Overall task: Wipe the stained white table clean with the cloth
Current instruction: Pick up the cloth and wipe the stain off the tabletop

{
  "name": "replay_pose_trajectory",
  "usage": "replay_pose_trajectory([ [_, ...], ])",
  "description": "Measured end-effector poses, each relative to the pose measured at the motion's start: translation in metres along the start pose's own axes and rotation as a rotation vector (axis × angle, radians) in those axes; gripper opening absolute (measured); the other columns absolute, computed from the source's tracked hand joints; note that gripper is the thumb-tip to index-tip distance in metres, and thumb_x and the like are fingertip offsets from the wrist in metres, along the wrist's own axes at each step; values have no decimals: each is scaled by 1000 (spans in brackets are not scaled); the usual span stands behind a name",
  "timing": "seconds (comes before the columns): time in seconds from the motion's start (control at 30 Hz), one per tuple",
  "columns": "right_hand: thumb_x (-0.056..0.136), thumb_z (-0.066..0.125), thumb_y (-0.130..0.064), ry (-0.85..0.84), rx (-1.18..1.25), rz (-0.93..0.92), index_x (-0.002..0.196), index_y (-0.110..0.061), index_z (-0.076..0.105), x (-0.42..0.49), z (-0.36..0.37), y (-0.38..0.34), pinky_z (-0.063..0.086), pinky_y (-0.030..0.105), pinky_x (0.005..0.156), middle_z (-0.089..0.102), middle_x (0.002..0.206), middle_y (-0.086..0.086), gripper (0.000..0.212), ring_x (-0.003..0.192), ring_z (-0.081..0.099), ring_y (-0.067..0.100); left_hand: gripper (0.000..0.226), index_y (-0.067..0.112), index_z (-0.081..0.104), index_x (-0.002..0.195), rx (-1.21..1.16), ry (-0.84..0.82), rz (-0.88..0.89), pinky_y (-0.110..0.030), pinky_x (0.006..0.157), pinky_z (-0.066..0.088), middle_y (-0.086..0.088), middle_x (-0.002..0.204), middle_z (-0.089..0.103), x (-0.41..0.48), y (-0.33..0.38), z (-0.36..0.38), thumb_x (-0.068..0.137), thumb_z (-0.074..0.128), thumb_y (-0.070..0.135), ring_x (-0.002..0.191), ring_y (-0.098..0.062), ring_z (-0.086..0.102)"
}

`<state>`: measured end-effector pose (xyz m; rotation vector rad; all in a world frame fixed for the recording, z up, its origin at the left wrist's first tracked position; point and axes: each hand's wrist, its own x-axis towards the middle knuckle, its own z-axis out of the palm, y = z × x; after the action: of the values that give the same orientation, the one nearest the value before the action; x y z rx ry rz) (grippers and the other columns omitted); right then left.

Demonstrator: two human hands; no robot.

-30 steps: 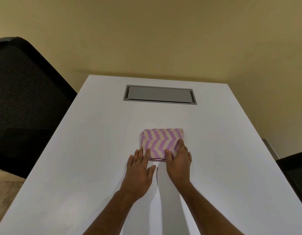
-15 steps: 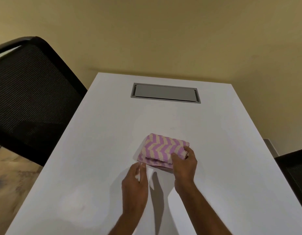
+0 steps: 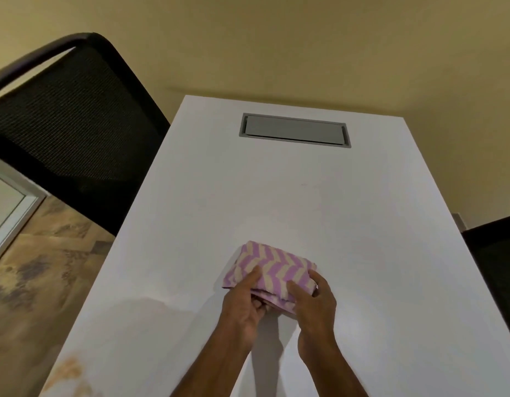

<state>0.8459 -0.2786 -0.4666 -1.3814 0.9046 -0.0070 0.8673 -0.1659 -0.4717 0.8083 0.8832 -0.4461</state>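
Observation:
A folded cloth [image 3: 272,267] with purple and cream chevron stripes sits near the middle of the white table [image 3: 305,202], its near edge raised off the surface. My left hand [image 3: 243,308] grips the cloth's near left corner, a finger lying on top. My right hand [image 3: 315,305] grips the near right edge, thumb on top and fingers around the side. A faint orange-brown stain [image 3: 66,371] marks the table's near left corner.
A grey recessed cable hatch [image 3: 295,130] is set into the far part of the table. A black mesh chair [image 3: 64,133] stands close at the left edge; another dark chair [image 3: 497,267] at the right. A yellow wall lies beyond the far edge.
Both hands went from lying flat on the cloth's near edge to gripping it. The cloth has turned askew and its near edge has lifted. The view has shifted right, showing the stain.

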Motion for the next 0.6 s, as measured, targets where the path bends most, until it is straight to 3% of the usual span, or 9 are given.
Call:
replay_pose_trajectory([
  [0.17, 93, 73, -24, -37, -323, -122, 148, -23, 42, -38, -6, 9, 57, 49, 101, 50, 144, 8, 63, 123, 58, 27, 29, 15, 63, 110, 46, 33, 79, -37, 73, 62, -15, 109, 74, -25, -3, -28, 86, 78, 19, 101, -33, 71],
  [0.27, 94, 72, -34, -24, -632, -356, 157, -21, 28, -67, -10, 12, 39, 55, 116, 34, 160, 8, 78, 141, 46, 29, 28, 13, 65, 112, 59, 45, 140, -36, 68, 63, -14, 103, 77, -42, 1, -48, 87, 76, 16, 94, -31, 75],
  [0.37, 94, 68, -45, -209, -872, -617, 160, -22, 24, -94, -5, 21, 23, 52, 125, 25, 167, 4, 82, 155, 25, 25, 27, 15, 65, 116, 87, 29, 190, -35, 70, 63, -11, 103, 78, -62, 6, -67, 90, 73, 15, 94, -29, 75],
  [0.47, 96, 60, -56, -415, -1125, -703, 162, -28, 11, -108, 8, 37, 10, 47, 130, 8, 172, 2, 87, 160, 4, 25, 30, 17, 63, 121, 221, 22, 219, -29, 72, 61, -9, 108, 76, -85, 9, -83, 93, 69, 26, 98, -27, 73],
  [0.6, 90, 67, -59, -516, -1246, -708, 162, -33, 6, -131, 34, 56, 12, 43, 130, 7, 172, -3, 98, 160, 4, 22, 19, 17, 74, 105, 354, -46, 278, -26, 68, 61, -10, 95, 79, -111, 18, -116, 94, 66, 30, 83, -19, 77],
])
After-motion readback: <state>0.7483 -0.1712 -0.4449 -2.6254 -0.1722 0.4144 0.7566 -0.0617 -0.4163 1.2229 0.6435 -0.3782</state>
